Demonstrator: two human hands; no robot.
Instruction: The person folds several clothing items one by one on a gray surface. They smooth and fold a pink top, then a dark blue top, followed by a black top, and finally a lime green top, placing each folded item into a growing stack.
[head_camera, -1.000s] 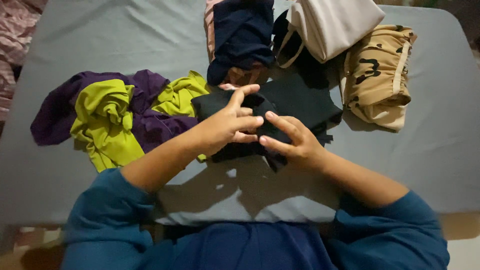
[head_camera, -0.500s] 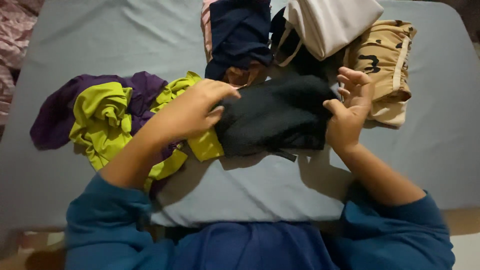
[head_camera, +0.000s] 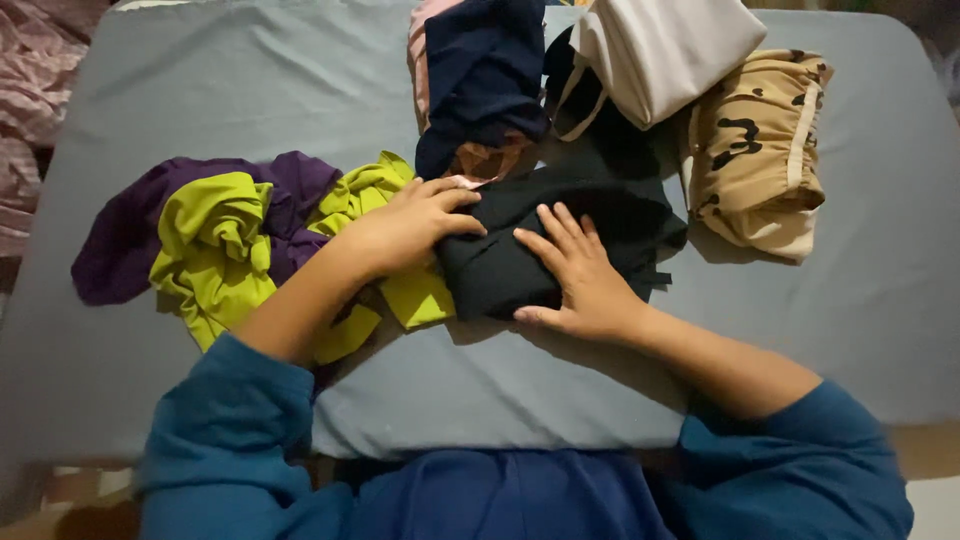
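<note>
Right hand (head_camera: 580, 285) has come back from the camo bundle (head_camera: 757, 150) and now lies flat, fingers spread, on the black cloth (head_camera: 500, 265). Left hand (head_camera: 405, 225) rests open at the cloth's left edge. Pressing 1 fold down, likely.

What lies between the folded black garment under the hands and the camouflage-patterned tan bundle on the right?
In the head view, only a narrow strip of bare grey sheet separates the folded black garment from the camouflage-patterned tan bundle.
</note>
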